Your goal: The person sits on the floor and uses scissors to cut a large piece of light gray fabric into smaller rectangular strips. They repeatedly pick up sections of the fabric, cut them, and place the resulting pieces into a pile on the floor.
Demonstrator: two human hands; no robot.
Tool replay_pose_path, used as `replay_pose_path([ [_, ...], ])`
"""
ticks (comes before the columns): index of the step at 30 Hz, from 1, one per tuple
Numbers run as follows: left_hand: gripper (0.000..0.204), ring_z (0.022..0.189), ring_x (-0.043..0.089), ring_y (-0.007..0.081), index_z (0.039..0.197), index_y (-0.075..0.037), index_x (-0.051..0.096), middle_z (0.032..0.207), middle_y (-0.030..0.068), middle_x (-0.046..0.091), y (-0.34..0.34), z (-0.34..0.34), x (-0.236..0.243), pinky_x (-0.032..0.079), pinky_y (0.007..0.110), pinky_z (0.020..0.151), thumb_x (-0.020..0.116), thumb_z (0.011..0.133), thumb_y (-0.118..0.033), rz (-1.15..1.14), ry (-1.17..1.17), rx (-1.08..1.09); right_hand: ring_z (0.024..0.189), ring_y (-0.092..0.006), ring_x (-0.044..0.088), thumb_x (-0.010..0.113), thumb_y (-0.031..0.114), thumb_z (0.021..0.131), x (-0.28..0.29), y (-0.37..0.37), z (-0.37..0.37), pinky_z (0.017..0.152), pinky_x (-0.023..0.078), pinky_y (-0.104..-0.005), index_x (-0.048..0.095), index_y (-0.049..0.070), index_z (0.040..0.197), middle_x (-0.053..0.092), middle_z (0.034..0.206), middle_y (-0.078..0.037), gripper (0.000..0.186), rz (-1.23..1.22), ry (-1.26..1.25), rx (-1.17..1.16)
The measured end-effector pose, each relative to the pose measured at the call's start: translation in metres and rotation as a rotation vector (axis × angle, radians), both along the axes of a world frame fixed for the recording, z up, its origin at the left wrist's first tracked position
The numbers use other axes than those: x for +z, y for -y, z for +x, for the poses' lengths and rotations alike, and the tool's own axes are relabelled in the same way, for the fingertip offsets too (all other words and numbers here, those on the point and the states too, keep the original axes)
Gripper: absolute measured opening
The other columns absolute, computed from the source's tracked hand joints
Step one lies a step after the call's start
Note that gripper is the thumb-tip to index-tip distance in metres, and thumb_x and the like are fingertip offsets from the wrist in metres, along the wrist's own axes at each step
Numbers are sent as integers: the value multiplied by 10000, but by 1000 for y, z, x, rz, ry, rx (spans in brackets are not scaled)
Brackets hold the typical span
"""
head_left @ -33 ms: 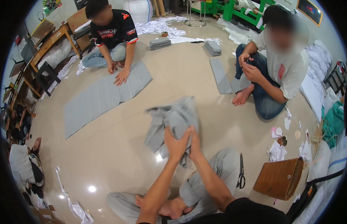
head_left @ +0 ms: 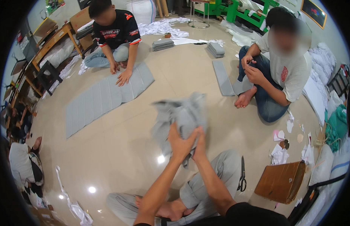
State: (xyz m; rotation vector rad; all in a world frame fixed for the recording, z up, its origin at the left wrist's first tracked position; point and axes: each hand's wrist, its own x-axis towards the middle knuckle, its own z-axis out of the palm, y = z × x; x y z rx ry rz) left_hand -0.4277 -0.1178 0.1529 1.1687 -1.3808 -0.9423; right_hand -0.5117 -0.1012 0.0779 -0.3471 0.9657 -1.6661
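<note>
A loose, crumpled bundle of grey cloth [head_left: 180, 118] hangs in front of me over the floor, smeared by motion at its upper and left edges. My left hand [head_left: 179, 145] grips its near side with the thumb pointing up. Close beside it, my right hand [head_left: 198, 145] is closed on the same cloth, its fingertips partly hidden. Both forearms reach out above my crossed legs. A strip of grey cloth dangles below the hands.
Black scissors [head_left: 242, 177] lie by my right knee, near a brown case [head_left: 281, 181]. At far left, a co-worker presses a long grey cloth panel [head_left: 94, 107] flat. Another sits at right by a grey strip [head_left: 222, 77]. Folded grey stacks [head_left: 215, 50] and paper scraps [head_left: 279, 154] lie about.
The cloth bundle has shifted slightly to the right, and its folds hang differently. Both my hands keep their hold on it.
</note>
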Motion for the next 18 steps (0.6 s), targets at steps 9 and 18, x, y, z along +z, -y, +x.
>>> replay_pose_path([
  [9,836,1092,533,367,1225,-43,571,1228,203,545,-24,-104,228,373,473,895,836,577,-499,-929,141,-525,1496,-324,289,377,572,1049,213,-58,-63,1213,302,-521,203,155,1617,206,1646,-89,726,-383,-364,-1158],
  [18,906,1199,504,399,1319,-8,537,1330,239,530,-42,-89,194,362,482,988,842,614,-487,-794,125,-600,1489,-330,301,390,476,1074,175,-80,-39,1199,324,-541,193,133,1614,177,1654,-108,669,-354,-703,-1108],
])
